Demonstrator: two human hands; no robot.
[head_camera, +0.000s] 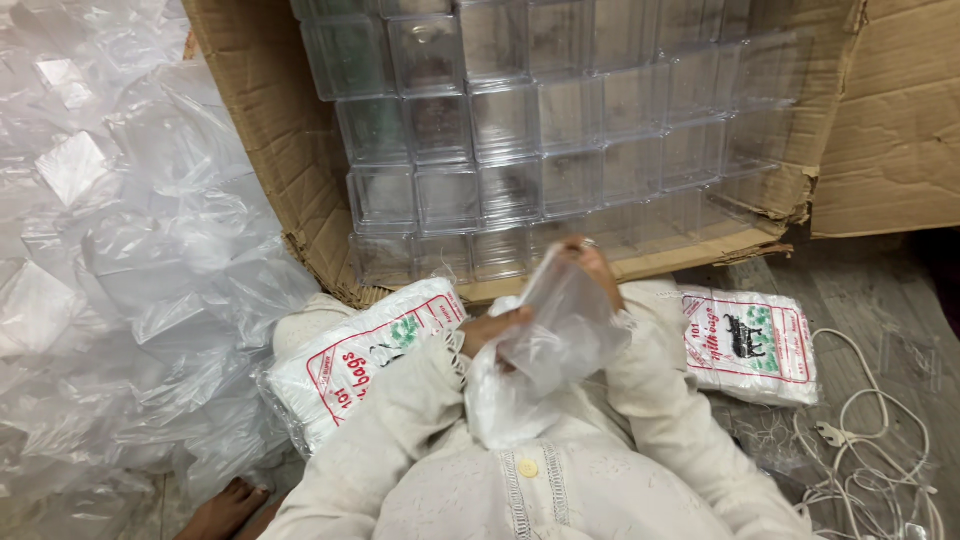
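Both my hands hold a clear plastic bag (560, 335) in front of my chest. My left hand (492, 328) grips the bag's lower left side. My right hand (592, 268) pinches its upper edge, partly hidden behind the film. A clear square plastic container seems to sit inside the bag, hard to make out. A limp white bunch of bags (500, 405) hangs below onto my lap. My sleeves are cream-coloured.
An open cardboard box (290, 150) lies on its side ahead, stacked with several clear square containers (510, 130). Printed packs of bags lie at my left (360, 360) and right (750, 345). A heap of bagged containers (120, 250) fills the left. White cable (870, 440) lies at the right.
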